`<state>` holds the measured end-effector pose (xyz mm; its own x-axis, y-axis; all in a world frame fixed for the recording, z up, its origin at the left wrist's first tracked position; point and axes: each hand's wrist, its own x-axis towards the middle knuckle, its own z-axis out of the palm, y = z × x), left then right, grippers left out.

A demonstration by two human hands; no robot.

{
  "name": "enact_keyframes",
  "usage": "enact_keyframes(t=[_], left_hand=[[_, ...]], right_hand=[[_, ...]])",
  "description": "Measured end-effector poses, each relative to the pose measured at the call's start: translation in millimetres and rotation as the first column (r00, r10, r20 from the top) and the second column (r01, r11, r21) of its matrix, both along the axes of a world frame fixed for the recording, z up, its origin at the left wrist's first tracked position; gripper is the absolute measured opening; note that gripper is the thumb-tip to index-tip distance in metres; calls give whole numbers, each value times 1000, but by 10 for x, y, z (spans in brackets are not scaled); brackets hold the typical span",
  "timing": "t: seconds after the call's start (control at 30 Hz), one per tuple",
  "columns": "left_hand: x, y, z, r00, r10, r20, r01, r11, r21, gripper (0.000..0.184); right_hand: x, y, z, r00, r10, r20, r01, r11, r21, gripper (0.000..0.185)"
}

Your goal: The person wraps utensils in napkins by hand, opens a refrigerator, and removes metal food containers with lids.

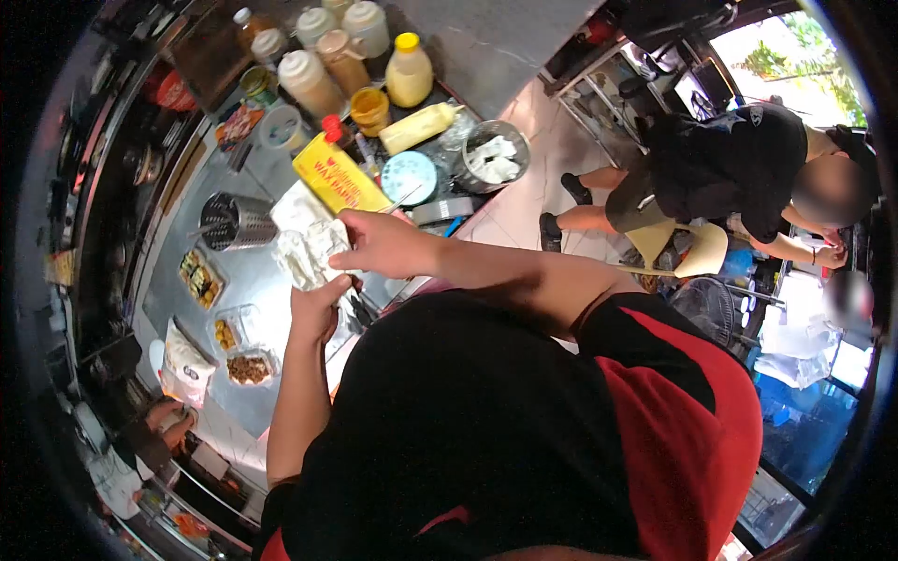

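Both hands are at a crumpled white cloth or tissue over the metal table. My right hand grips its upper right side, thumb and fingers pressed on it. Below, my left hand pinches the lower edge. A dark object, partly hidden and hard to identify, lies beside the left hand. Just above the hands is a yellow wax paper box. A perforated metal holder stands to the left of the cloth.
Sauce bottles, a yellow-capped bottle and a metal container with white tissues stand at the back. Food containers and a white packet are at the left. Another person bends over at the right, near a chair.
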<state>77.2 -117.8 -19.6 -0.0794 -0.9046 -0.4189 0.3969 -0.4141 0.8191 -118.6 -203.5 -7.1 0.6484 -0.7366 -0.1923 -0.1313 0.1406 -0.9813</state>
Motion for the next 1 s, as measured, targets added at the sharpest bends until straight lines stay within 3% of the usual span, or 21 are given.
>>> enact_keyframes(t=[0.03, 0.13, 0.2, 0.27, 0.3, 0.33, 0.37, 0.4, 0.43, 0.5, 0.53, 0.57, 0.67, 0.7, 0.83, 0.93, 1.0], left_hand=[[-65, -4, 6, 999, 13, 43, -14, 1000, 22, 56], [-184, -66, 8, 988, -15, 157, -2, 994, 110, 60], [-309, -92, 48, 969, 17, 246, -40, 995, 91, 54], [-323, -132, 58, 969, -62, 240, 33, 992, 125, 56], [-339, -147, 88, 977, -49, 208, 24, 992, 123, 53], [-356, -149, 120, 983, -34, 178, 12, 993, 120, 50], [-395, -163, 146, 983, -20, 180, -2, 993, 118, 45], [-403, -158, 134, 984, -9, 180, -18, 989, 144, 45], [-404, -154, 119, 984, -1, 179, -30, 985, 170, 44], [-434, -153, 109, 984, 23, 176, -59, 977, 203, 42], [-464, -150, 109, 984, 38, 174, -75, 974, 213, 42], [-490, -146, 109, 983, 56, 173, -94, 970, 223, 42], [-519, -114, 86, 987, 94, 133, -116, 978, 174, 42], [-513, -99, 77, 986, 92, 136, -116, 976, 185, 42], [-488, -71, 69, 983, 139, 123, -159, 972, 171, 41], [-454, -37, 65, 979, 164, 120, -185, 965, 188, 41], [-419, -18, 46, 979, 170, 110, -189, 960, 207, 41]], right_hand=[[-39, -20, -31, 996, -24, 90, 26, 1000, -15, 45], [-402, -104, 227, 976, 29, -214, -53, 993, -108, 49], [-575, -157, 243, 968, 88, -236, -106, 992, -62, 46], [-860, -379, 371, 922, 237, -307, -266, 962, -56, 44], [-1092, -515, 539, 928, 239, -287, -253, 967, -14, 41], [-1270, -675, 408, 907, 202, -369, -261, 958, -119, 32], [-1495, -828, 552, 872, 164, -461, -210, 976, -49, 26], [-1684, -985, 453, 811, 85, -579, -287, 920, -267, 21], [-1788, -1163, 389, 665, 136, -735, -404, 892, -201, 25], [-1887, -1223, 336, 454, 244, -857, -642, 756, -125, 33], [-1904, -1248, 336, 331, 273, -903, -738, 671, -68, 38], [-1820, -1324, 309, 61, 444, -894, -763, 598, 246, 61], [-1792, -1304, 257, 44, 448, -893, -821, 526, 223, 83], [-1773, -1321, 243, 1, 460, -888, -817, 513, 265, 102], [-1677, -1350, 195, -123, 398, -909, -840, 445, 309, 101], [-1563, -1402, 78, -260, 438, -860, -803, 397, 445, 97], [-1555, -1436, 42, -260, 469, -844, -800, 385, 461, 95]])
